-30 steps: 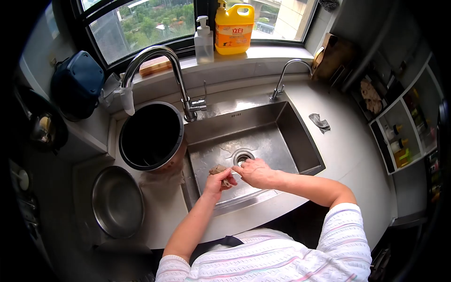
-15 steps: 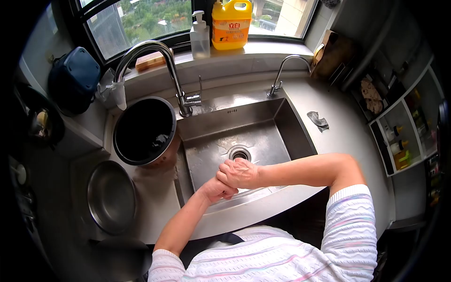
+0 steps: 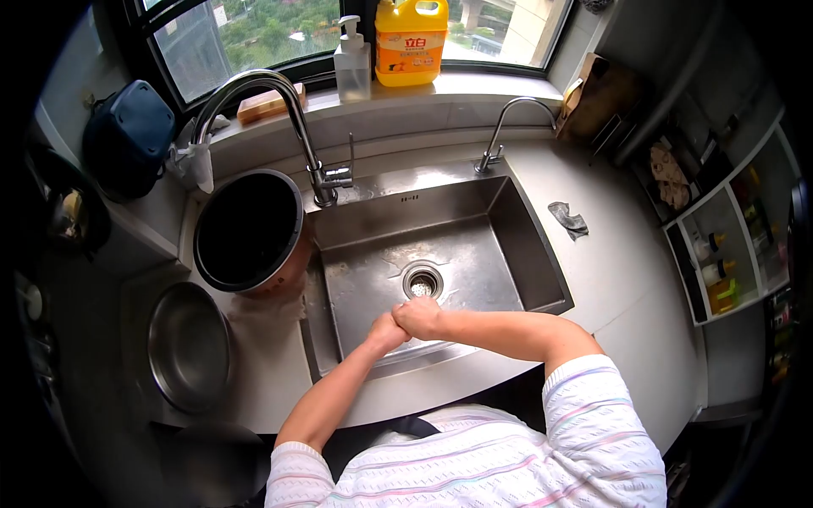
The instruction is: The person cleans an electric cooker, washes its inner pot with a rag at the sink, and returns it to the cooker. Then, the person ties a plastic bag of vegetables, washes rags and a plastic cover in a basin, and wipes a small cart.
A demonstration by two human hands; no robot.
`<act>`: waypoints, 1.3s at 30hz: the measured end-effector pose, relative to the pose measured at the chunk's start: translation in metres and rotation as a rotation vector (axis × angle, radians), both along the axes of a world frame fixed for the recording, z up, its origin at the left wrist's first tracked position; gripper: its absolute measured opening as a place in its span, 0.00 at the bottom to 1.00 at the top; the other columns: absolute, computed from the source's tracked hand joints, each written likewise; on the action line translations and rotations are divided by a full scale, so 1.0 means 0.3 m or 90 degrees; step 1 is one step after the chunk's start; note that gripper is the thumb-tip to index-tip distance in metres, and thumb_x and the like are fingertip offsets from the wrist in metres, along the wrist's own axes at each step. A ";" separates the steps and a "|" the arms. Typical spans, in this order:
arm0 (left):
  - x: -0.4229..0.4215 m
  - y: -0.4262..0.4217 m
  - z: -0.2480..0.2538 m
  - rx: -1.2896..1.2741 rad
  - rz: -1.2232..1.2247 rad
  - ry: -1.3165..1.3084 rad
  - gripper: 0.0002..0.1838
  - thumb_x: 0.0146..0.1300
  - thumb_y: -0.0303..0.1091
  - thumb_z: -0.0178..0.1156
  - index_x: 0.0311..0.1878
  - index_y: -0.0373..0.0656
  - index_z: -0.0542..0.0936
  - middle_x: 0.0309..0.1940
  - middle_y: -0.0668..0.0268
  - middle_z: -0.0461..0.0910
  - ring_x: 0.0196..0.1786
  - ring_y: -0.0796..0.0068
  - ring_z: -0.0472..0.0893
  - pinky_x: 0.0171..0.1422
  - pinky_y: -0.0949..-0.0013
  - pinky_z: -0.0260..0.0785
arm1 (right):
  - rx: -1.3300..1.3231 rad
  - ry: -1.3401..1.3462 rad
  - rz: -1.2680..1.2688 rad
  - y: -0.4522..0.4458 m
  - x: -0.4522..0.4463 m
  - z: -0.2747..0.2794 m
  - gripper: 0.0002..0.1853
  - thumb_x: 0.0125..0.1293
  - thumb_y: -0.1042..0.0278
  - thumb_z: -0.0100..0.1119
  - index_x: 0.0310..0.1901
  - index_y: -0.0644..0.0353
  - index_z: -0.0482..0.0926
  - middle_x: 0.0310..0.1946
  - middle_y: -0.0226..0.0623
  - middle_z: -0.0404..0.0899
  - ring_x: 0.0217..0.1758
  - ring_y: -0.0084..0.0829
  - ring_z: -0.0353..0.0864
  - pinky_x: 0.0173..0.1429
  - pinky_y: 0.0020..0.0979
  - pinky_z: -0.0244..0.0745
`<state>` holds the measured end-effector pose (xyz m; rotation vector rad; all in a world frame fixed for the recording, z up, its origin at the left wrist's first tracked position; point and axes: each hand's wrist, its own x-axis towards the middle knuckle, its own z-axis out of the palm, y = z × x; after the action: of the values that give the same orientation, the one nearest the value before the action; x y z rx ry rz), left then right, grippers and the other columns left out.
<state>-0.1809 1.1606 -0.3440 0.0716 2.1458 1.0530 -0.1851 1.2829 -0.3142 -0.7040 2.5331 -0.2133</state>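
My left hand (image 3: 387, 334) and my right hand (image 3: 418, 318) are pressed together, both closed, over the near edge of the steel sink (image 3: 373, 254). What they grip is hidden inside the fingers; no cloth shows between them. Just beyond my hands lies the sink's round drain (image 3: 422, 282). A tall curved faucet (image 3: 315, 165) stands behind the sink's left corner, and a thin small tap (image 3: 489, 157) behind its right side. To the right on the counter lies a crumpled grey cloth (image 3: 568, 220).
A dark-lined pot (image 3: 250, 231) stands left of the sink, with a steel bowl (image 3: 190, 347) nearer me. A pump bottle (image 3: 352, 68) and a yellow jug (image 3: 411, 51) stand on the sill. Shelves with bottles (image 3: 720, 245) are at the right.
Earlier a brownish cloth showed in my left hand; now both fists close together and hide it. My right hand came left against my left hand. The whole view has shifted slightly.
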 end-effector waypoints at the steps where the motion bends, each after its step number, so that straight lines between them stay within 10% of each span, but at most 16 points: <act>1: 0.000 0.003 -0.012 -0.034 -0.033 0.022 0.10 0.41 0.34 0.61 0.29 0.41 0.82 0.28 0.59 0.82 0.33 0.67 0.80 0.38 0.65 0.70 | -0.006 0.002 -0.003 0.006 0.001 -0.026 0.08 0.52 0.69 0.54 0.32 0.64 0.77 0.31 0.47 0.81 0.36 0.42 0.82 0.39 0.40 0.76; 9: 0.006 0.040 -0.121 -0.177 -0.144 0.124 0.18 0.46 0.44 0.58 0.37 0.43 0.82 0.39 0.53 0.80 0.46 0.55 0.79 0.51 0.60 0.70 | -0.006 -0.010 -0.040 0.036 0.020 -0.108 0.09 0.50 0.73 0.52 0.31 0.63 0.81 0.34 0.48 0.81 0.41 0.44 0.81 0.43 0.41 0.76; 24: 0.016 0.072 -0.089 -0.248 -0.146 0.245 0.12 0.48 0.38 0.56 0.33 0.43 0.82 0.34 0.51 0.80 0.41 0.51 0.80 0.46 0.55 0.72 | -0.061 -0.100 -0.133 0.077 0.007 -0.179 0.10 0.45 0.72 0.58 0.31 0.65 0.79 0.30 0.47 0.80 0.36 0.43 0.81 0.38 0.38 0.77; 28: 0.013 0.065 -0.008 -0.261 -0.219 0.295 0.13 0.46 0.41 0.60 0.33 0.45 0.81 0.32 0.53 0.81 0.38 0.53 0.80 0.43 0.56 0.73 | -0.259 -0.463 -0.200 0.163 -0.015 -0.096 0.24 0.46 0.59 0.67 0.44 0.59 0.72 0.31 0.32 0.75 0.33 0.24 0.76 0.31 0.27 0.79; 33: -0.004 0.012 -0.002 -0.299 -0.271 0.329 0.25 0.44 0.40 0.64 0.48 0.46 0.74 0.36 0.56 0.80 0.39 0.56 0.81 0.44 0.58 0.72 | -0.512 -0.573 -0.419 0.224 0.032 -0.029 0.25 0.56 0.56 0.64 0.51 0.59 0.71 0.38 0.34 0.77 0.39 0.24 0.76 0.32 0.27 0.77; 39: 0.010 -0.090 0.071 0.158 -0.044 0.118 0.24 0.48 0.34 0.62 0.50 0.39 0.72 0.27 0.61 0.78 0.28 0.71 0.79 0.30 0.68 0.71 | -0.652 -0.353 -0.509 0.185 0.079 -0.103 0.16 0.60 0.60 0.60 0.48 0.57 0.78 0.35 0.27 0.79 0.36 0.20 0.74 0.35 0.21 0.69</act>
<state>-0.1779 1.1337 -0.3228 0.3707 2.1454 1.3112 -0.1615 1.3383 -0.3450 0.1275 1.8854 -1.7587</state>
